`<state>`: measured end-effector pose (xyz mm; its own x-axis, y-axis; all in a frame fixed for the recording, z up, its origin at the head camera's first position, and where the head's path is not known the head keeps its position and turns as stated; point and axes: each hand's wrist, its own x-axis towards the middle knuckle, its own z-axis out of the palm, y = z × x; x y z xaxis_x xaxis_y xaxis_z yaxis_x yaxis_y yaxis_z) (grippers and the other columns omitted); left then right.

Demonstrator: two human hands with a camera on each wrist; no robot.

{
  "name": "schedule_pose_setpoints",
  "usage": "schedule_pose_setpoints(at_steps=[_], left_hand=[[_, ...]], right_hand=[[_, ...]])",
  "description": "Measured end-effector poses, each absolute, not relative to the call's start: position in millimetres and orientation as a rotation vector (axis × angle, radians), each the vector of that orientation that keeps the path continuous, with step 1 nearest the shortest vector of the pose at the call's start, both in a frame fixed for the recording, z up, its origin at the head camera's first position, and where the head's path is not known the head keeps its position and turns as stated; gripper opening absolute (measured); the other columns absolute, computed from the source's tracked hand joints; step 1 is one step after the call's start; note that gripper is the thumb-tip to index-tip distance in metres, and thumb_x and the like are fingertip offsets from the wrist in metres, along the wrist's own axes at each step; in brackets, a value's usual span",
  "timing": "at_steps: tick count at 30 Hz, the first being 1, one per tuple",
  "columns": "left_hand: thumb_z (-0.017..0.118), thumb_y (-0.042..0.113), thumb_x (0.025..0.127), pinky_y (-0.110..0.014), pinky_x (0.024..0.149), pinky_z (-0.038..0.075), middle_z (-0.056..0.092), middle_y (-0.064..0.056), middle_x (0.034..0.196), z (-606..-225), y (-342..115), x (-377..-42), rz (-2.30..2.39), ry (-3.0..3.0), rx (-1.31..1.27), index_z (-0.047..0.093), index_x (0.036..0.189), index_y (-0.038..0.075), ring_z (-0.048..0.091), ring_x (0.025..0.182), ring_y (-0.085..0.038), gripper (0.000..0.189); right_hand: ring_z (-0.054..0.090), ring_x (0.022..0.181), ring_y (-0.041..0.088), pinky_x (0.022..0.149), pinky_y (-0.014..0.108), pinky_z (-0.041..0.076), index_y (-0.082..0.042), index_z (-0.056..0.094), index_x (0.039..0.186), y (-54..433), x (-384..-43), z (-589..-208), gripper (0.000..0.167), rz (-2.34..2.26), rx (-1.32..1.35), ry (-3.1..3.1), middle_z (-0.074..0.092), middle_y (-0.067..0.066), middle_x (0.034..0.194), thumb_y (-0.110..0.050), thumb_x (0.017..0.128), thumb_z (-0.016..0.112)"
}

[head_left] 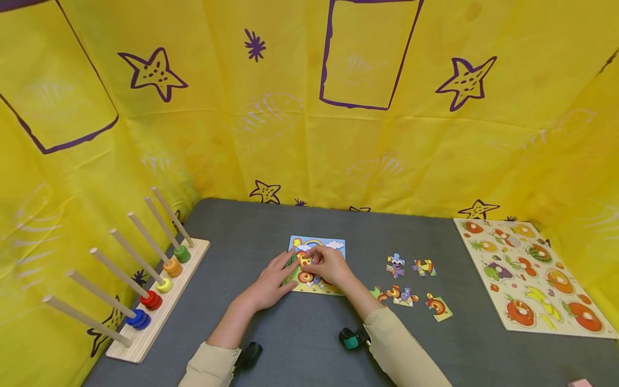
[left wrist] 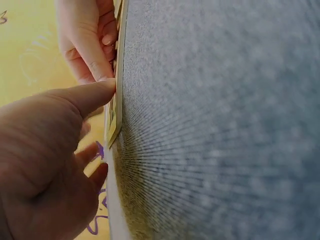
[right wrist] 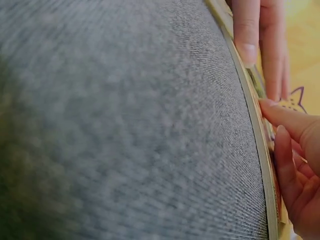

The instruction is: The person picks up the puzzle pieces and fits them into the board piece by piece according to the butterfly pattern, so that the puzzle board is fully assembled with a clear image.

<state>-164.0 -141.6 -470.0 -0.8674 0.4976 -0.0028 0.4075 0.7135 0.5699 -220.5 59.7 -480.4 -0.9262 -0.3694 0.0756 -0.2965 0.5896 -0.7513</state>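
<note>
Grey surface [head_left: 300,344] carries the puzzle board [head_left: 318,284]; I have the left grip [head_left: 271,283] spread on its left side, the right grip [head_left: 332,267] bent over it, whether pinching anything I cannot tell

The middle of the puzzle board [head_left: 314,285] is covered by the left hand [head_left: 270,282] and right hand [head_left: 330,265]; whether a piece is pinched there cannot be told. One loose piece [head_left: 379,293] is partly hidden by the right forearm [head_left: 364,299]. At the near right, a pink object [head_left: 579,383] is cut off. The tabletop [left wrist: 225,125] is blurred in both wrist views.
</note>
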Motion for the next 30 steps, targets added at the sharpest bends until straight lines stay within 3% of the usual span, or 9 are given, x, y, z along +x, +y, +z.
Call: schedule_pose_setpoints(at_steps=[8,14,19,25,30], left_hand=[[0.050,0.010,0.101,-0.053,0.111,0.027,0.035,-0.021,0.152,-465,-137,-164,0.756,2.750,0.906,0.041,0.144,-0.006,0.029,0.141,-0.038,0.048],[0.053,0.011,0.099,-0.052,0.110,0.029,0.037,-0.018,0.152,-462,-134,-165,0.708,2.774,0.873,0.044,0.144,-0.003,0.033,0.140,-0.036,0.047],[0.054,0.013,0.098,-0.051,0.108,0.034,0.041,-0.017,0.149,-460,-132,-165,0.650,2.827,0.855,0.050,0.142,0.001,0.038,0.137,-0.036,0.045],[0.056,0.013,0.097,-0.051,0.107,0.034,0.042,-0.019,0.147,-460,-130,-164,0.632,2.854,0.852,0.051,0.140,0.000,0.039,0.136,-0.037,0.046],[0.056,0.013,0.097,-0.052,0.106,0.034,0.043,-0.019,0.147,-460,-129,-164,0.622,2.858,0.870,0.051,0.141,0.000,0.039,0.135,-0.037,0.046]], right_hand=[[0.048,0.055,0.007,0.050,0.021,0.039,-0.008,0.072,0.101,61,-221,-481,0.027,-1.285,-0.564,2.698,0.055,-0.004,0.070,-0.023,0.080,0.082],[0.049,0.053,0.006,0.049,0.022,0.040,-0.010,0.075,0.106,72,-216,-477,0.024,-1.282,-0.673,2.681,0.057,-0.006,0.073,-0.020,0.085,0.077],[0.047,0.053,0.007,0.048,0.023,0.037,-0.013,0.077,0.102,91,-207,-475,0.015,-1.411,-0.572,2.722,0.057,-0.007,0.068,-0.017,0.088,0.073],[0.049,0.062,0.009,0.056,0.024,0.039,-0.014,0.077,0.094,125,-198,-477,0.009,-1.488,-0.514,2.868,0.060,-0.007,0.075,-0.014,0.085,0.076],[0.052,0.076,0.017,0.068,0.032,0.041,-0.012,0.075,0.097,162,-192,-478,0.016,-1.380,-0.415,3.024,0.066,0.001,0.090,-0.017,0.083,0.079]])
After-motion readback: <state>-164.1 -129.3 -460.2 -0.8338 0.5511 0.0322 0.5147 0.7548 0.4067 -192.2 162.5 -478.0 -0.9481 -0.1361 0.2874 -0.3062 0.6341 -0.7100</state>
